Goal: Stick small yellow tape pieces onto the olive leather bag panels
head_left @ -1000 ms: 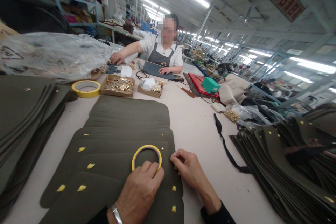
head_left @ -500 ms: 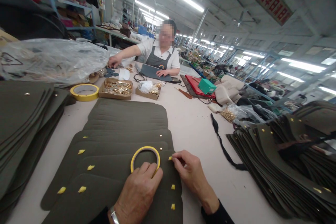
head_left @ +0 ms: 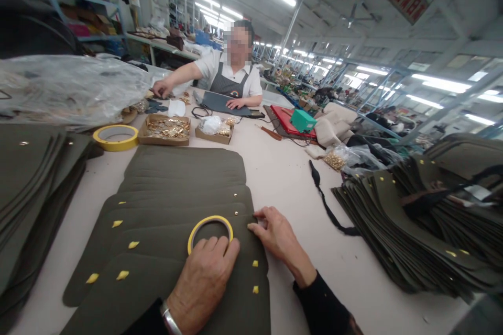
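My left hand (head_left: 204, 275), a metal band at its wrist, is closed on the near side of a roll of yellow tape (head_left: 191, 234). The roll lies over overlapping dark olive panels (head_left: 176, 193) with rounded corners. At the panels' right edge is my right hand (head_left: 277, 235), thumb and forefinger apart at the edge of one panel. No yellow bit shows between them. Small yellow tape pieces (head_left: 133, 245) stick to the panels' left side, and two more (head_left: 255, 263) to the right. Two gold studs (head_left: 236, 213) show near my right fingertips.
Stacked olive panels stand left (head_left: 35, 183) and right (head_left: 396, 220). Behind are another yellow tape roll (head_left: 116, 137), a box of gold metal parts (head_left: 165, 130) and a smaller box (head_left: 214, 133). A black strap (head_left: 324, 204) lies right. A co-worker (head_left: 231, 81) sits across the table.
The yellow piece pinched by my right hand is out of sight, and its thumb and forefinger have parted. My left hand stays on the tape roll. The view has shifted slightly.
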